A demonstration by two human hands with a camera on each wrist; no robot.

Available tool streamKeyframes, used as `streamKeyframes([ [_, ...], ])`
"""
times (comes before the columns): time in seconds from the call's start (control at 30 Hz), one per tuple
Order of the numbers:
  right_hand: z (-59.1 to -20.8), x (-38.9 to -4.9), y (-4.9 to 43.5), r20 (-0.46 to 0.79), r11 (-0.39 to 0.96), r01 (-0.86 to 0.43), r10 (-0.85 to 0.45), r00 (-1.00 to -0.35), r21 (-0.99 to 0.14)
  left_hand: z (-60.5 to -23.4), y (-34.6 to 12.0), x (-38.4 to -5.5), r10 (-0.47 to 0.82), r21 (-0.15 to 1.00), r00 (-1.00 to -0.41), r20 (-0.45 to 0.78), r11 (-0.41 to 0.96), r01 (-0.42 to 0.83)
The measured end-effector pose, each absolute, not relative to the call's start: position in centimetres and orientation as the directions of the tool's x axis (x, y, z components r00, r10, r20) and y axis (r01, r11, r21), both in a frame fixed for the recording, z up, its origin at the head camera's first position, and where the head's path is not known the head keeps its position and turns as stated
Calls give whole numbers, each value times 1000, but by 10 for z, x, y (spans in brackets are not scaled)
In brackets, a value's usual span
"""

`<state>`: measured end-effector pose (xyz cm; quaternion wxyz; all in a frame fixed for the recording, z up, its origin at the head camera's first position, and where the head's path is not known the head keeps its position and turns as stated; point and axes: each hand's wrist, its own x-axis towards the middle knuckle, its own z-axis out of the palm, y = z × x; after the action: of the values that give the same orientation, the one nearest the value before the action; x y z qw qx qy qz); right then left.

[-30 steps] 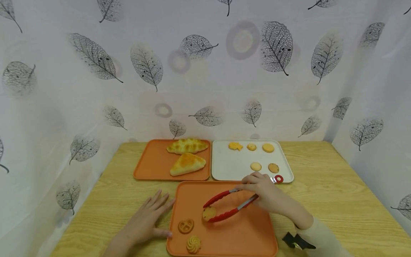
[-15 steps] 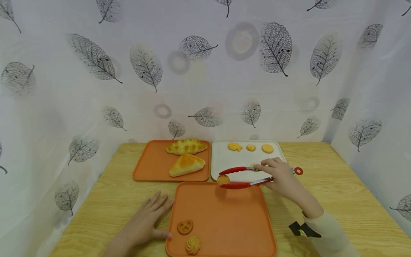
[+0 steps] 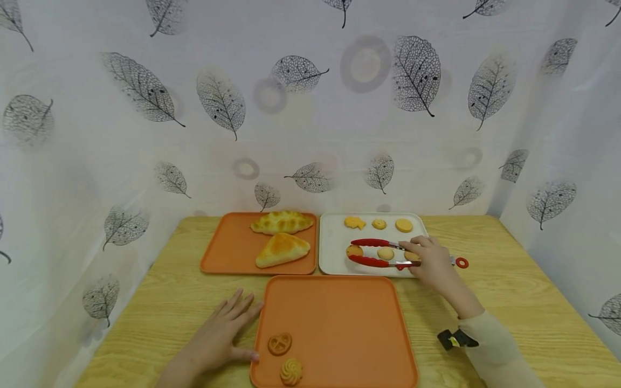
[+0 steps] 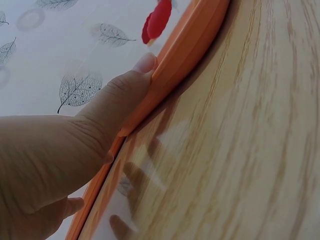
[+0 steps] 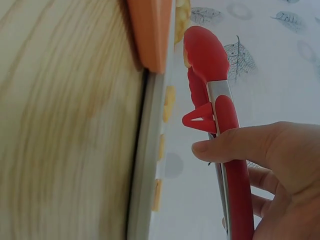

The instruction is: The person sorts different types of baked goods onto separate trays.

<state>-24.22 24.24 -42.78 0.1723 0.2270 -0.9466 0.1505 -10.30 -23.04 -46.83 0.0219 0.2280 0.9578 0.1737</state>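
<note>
My right hand (image 3: 430, 264) grips red-tipped metal tongs (image 3: 371, 262) over the white tray (image 3: 335, 265). Between the tong tips is a round brown cookie (image 3: 355, 250). A pale round cookie (image 3: 385, 253) shows between the tong arms, and a spotted cookie (image 3: 412, 256) is partly hidden by the hand. The right wrist view shows the thumb pressed along the tongs (image 5: 235, 185). My left hand (image 3: 218, 334) lies with fingers spread at the left edge of the front orange tray (image 3: 339, 328); its thumb touches the rim in the left wrist view.
On the front tray are a pretzel-shaped cookie (image 3: 280, 343) and a swirl cookie (image 3: 291, 372). The back orange tray (image 3: 228, 253) bears a long braided bread (image 3: 281, 222) and a triangular bread (image 3: 283, 250). A fish-shaped cookie (image 3: 354, 222) and two round ones line the white tray's back.
My right hand has carried the cookie in the tongs from the front orange tray, back and to the right, over the white tray. My left hand has stayed in place.
</note>
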Motion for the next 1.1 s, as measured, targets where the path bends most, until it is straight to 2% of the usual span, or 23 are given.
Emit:
streamKeyframes([
  [0.2, -432, -247, 249, 300, 886, -398, -323, -898, -239, -468, -231, -103, 440, 355, -897, 36, 833, 423],
  [0.4, -435, -249, 249, 237, 904, -355, -301, -924, -238, -468, -231, -103, 440, 350, -898, 31, 837, 422],
  [0.7, -433, -248, 249, 240, 909, -347, -293, -926, -229, -468, -232, -103, 446, 345, -894, 34, 835, 430],
  [1.1, -416, -233, 238, 320, 883, -413, -334, -886, -222, -467, -232, -103, 449, 336, -893, 39, 835, 435],
])
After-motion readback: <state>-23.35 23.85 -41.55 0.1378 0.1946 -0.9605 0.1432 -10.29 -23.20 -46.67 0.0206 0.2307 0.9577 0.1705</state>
